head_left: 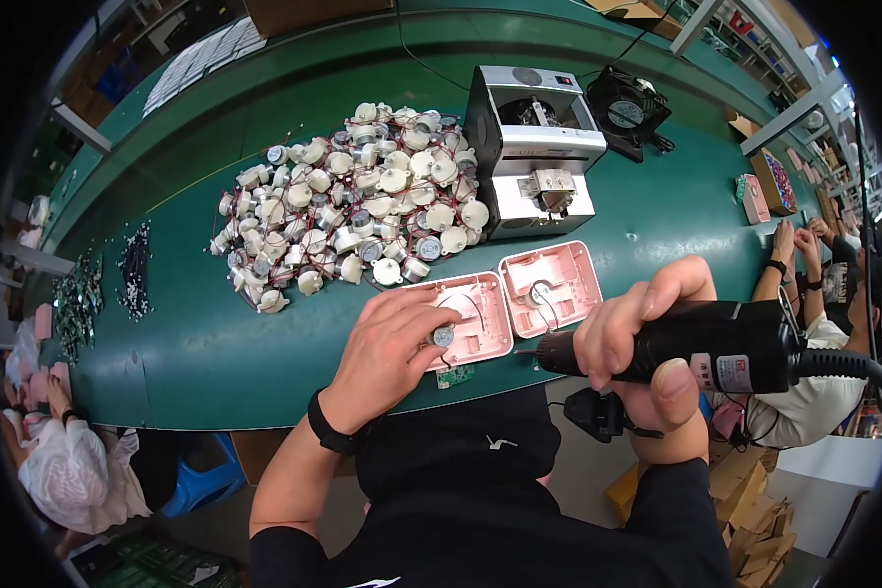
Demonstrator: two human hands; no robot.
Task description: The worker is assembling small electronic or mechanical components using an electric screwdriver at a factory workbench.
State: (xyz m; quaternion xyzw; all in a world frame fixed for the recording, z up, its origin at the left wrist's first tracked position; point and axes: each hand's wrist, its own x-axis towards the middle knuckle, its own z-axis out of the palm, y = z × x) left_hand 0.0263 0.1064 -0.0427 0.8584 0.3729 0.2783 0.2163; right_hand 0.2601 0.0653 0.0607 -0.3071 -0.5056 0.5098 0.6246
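Observation:
My left hand (390, 338) has its fingers round a small round grey motor (442, 336), over the left one of two pink plastic shell halves (496, 345). A dark wire curves inside that half. My right hand (647, 338) is wrapped round a black electric screwdriver (720, 343), whose tip points left, just in front of the shells. In the right pink half (580, 265) sits a round silver part (539, 293) with thin wires running toward the front. A small green circuit board (455, 376) shows at the left shell's front edge.
A large heap of white and silver motors (353, 196) with red wires lies beyond the shells. Behind them stand a silver-and-black machine (544, 147) and a black fan (632, 108). Dark strips (135, 269) and green boards (78, 299) lie left. Other people work at both sides.

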